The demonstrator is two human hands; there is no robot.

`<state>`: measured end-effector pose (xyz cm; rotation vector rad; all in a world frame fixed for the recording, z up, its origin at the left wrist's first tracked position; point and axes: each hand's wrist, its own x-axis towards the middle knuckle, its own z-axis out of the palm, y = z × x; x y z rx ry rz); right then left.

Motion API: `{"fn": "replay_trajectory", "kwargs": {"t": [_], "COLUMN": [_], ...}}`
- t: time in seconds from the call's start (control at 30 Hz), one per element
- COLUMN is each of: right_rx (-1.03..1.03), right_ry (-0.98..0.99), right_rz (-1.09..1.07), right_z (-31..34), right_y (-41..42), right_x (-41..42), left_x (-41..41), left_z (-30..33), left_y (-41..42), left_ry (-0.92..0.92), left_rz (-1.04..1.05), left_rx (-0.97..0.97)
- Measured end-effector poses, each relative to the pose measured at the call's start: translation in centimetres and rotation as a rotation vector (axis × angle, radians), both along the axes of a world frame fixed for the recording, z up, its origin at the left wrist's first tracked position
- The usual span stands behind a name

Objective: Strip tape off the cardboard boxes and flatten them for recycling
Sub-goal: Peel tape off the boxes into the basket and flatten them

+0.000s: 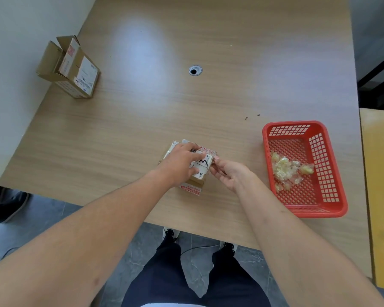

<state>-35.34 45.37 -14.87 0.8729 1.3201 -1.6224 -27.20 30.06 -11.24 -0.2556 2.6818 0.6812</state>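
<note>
Cardboard small box (197, 171) (labelled): left hand (179, 166) pressing on top, fingers spread; right hand (230, 173) pinching its right edge, fingers curled.

Left hand (182, 165) hides most of small box (195, 173) top; label print too small (handwriting aside); right hand (228, 173) grip unclear.

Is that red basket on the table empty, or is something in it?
Not empty. The red basket holds a small heap of crumpled clear tape on its floor; the rest of its floor is bare.
</note>
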Motion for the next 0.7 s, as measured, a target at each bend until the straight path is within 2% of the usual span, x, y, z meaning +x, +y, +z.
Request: {"fn": "replay_trajectory", "kwargs": {"t": [0.2, 0.4, 0.7], "right_rx": [0.133, 0.015, 0.134], "right_ry": [0.045, 0.109, 0.286], "right_rz": [0.184, 0.057, 0.176], "right_z": [0.5, 0.6, 1.1], "right_y": [0.3, 0.6, 0.9], "right_x": [-0.2, 0.9, 4.4], "left_x": [-0.4, -0.6, -0.7], "left_z": [0.0, 0.2, 0.4], "left_y": [-0.1, -0.2, -0.1], "left_ry": [-0.016, -0.019, -0.030], "left_rz": [-0.016, -0.024, -0.010], "left_rx": [-0.019, -0.017, -0.018]}}
